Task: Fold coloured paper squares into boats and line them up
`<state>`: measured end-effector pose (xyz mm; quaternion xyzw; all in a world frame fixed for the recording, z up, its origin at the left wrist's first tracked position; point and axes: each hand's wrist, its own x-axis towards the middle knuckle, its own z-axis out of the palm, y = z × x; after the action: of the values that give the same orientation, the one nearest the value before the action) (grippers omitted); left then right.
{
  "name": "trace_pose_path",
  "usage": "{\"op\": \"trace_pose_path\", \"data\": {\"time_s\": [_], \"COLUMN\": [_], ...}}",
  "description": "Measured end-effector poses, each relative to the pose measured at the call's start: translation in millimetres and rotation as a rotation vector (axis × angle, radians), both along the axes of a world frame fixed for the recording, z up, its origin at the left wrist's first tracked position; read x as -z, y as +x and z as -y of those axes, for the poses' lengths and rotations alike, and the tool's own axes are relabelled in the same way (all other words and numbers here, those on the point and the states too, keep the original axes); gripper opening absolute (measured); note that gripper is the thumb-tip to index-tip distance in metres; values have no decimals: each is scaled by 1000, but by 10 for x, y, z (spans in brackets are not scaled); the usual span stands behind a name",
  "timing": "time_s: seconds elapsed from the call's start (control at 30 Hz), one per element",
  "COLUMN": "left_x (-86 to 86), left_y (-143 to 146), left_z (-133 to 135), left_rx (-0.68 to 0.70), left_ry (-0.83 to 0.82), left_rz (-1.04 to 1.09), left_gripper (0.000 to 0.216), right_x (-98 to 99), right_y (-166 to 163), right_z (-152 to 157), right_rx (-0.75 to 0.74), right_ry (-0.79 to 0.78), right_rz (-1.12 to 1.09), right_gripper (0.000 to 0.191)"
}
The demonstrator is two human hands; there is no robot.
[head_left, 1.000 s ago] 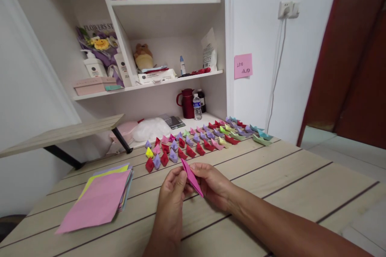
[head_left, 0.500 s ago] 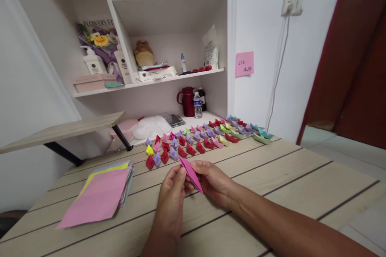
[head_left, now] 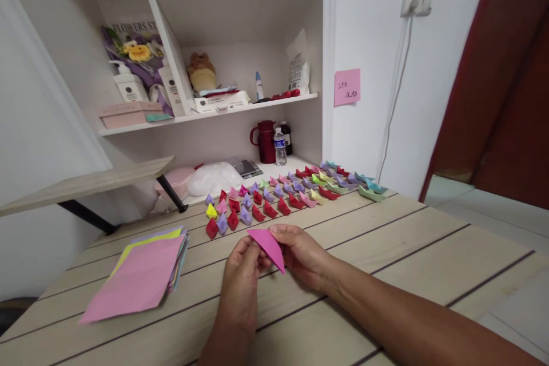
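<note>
A folded magenta paper (head_left: 268,247) is held between both hands above the slatted table, its flat face tilted toward me and one point aimed down to the right. My left hand (head_left: 243,263) pinches its left side, thumb on top. On the upper right edge, my right hand (head_left: 302,253) grips it; some of its fingers are hidden behind the paper. Just beyond the hands stand rows of small folded paper boats (head_left: 270,209) in red, purple, pink, yellow, green and blue.
A stack of coloured paper sheets (head_left: 139,277), pink on top, lies at the left. Behind the boats are a water bottle (head_left: 280,148), a dark red jug (head_left: 266,143) and a white plastic bag (head_left: 214,178). A raised wooden shelf (head_left: 86,186) on black legs stands at left.
The magenta paper has turned from a narrow, edge-on view to show a broader flat face. Both hands still hold it in nearly the same place, and the camera view has shifted slightly.
</note>
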<state>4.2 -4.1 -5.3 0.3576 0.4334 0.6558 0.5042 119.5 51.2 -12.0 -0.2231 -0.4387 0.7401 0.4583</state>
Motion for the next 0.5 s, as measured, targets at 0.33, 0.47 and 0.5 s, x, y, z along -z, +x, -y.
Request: {"op": "trace_pose_path", "data": {"time_s": [0.33,0.47,0.5], "left_x": [68,51,43], "left_y": [41,85,94], "left_z": [-113,-76,-67], "left_rx": [-174,-163,-174], "left_ry": [-32,-32,-26], "left_rz": [-220,-304,-324], "left_gripper": [30,16,14], "right_x": [-61,-50,-38], "right_y": [-18,-39,-42], "right_z": [15,15,9], "right_rx": [267,276,280], "right_ry": [247,294,302], "right_rz": [131,166,173], "right_gripper": [35,28,27]}}
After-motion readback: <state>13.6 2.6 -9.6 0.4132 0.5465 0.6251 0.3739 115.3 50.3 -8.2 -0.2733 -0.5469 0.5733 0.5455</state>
